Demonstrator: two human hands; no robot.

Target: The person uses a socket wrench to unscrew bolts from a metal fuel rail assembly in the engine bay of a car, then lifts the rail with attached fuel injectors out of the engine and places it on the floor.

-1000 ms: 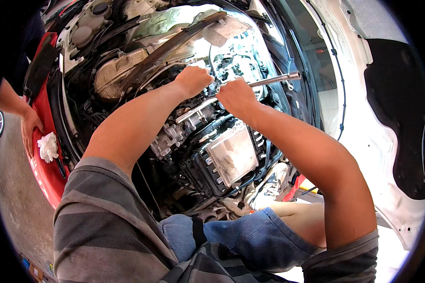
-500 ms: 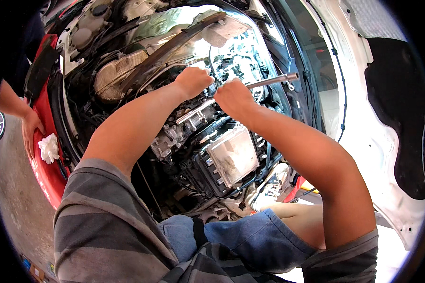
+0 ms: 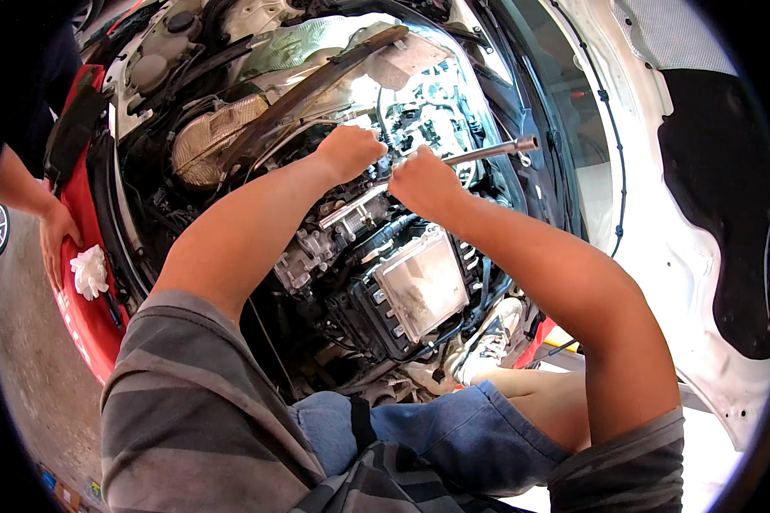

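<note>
Over the engine [image 3: 312, 252] of an opened car, both of my hands work close together. My right hand [image 3: 425, 183] is wrapped round a long metal bar [image 3: 492, 152], which sticks out to the right and ends in a thicker, socket-like tip. My left hand [image 3: 352, 151] is a fist just left of it; whatever lies inside those fingers is hidden. Below the hands a shiny metal rod [image 3: 342, 210] slants down to the left. Whether it joins the bar in my right hand I cannot tell. Glare washes out the engine parts behind my fists.
A black box with a pale lid [image 3: 423, 280] sits nearer me. A dark strut [image 3: 312, 98] crosses the bay. At left, another person's hand [image 3: 58, 239] rests on a red cover [image 3: 77, 201] beside a crumpled white wad [image 3: 89, 273]. The raised white hood [image 3: 642, 171] stands at right.
Both hands and the bar have dipped very slightly toward me. My grip looks the same, and the other person's hand has stayed put.
</note>
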